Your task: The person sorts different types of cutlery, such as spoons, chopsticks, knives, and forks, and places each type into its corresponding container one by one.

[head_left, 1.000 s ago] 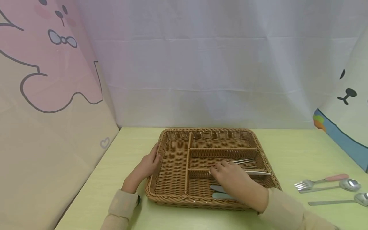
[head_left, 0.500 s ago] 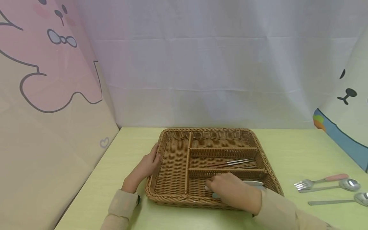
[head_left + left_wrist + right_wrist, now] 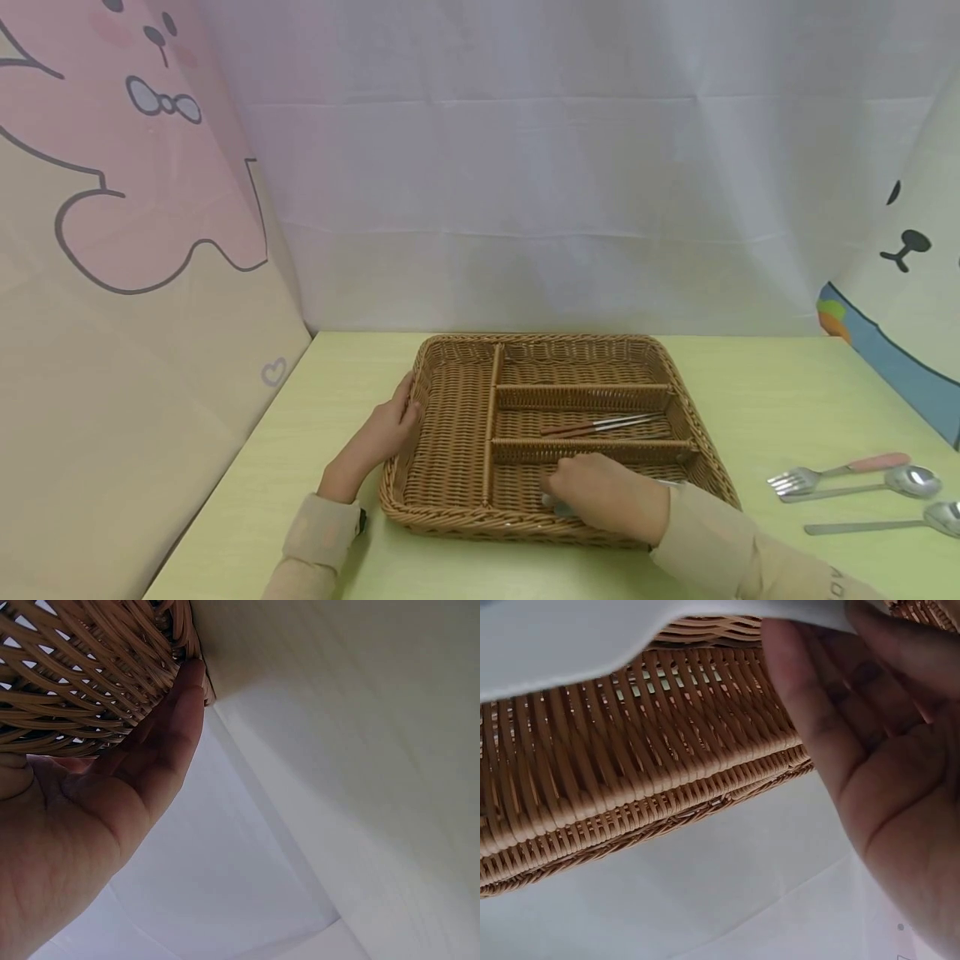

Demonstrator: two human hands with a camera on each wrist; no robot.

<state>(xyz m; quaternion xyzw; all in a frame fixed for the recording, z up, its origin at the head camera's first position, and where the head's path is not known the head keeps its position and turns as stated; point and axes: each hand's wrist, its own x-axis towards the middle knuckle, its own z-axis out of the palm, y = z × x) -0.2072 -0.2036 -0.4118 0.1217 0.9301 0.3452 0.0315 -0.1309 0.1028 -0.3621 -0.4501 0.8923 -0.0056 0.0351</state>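
A brown wicker cutlery tray (image 3: 450,523) with several compartments stands on the table. Along its left side, my left hand (image 3: 388,429) holds the wall, its fingers (image 3: 180,727) curled against the outer weave. My right hand (image 3: 600,493) is low in the front right compartment and pinches a white table knife (image 3: 592,645) between thumb and fingers. In the head view this hand covers most of the knife. A pale blue knife end (image 3: 564,508) shows just below its fingers. Brown-and-silver chopsticks (image 3: 600,426) lie in the middle right compartment.
To the right on the yellow-green table (image 3: 757,392) lie a pink-handled fork (image 3: 840,472), a spoon (image 3: 911,481) and a second spoon (image 3: 941,518). A white cloth (image 3: 525,208) hangs behind the tray, with printed cloth at both sides.
My right hand has moved from the divider by the chopsticks down into the front right compartment, lowering the white knife beside the other knives. The left hand has stayed put.
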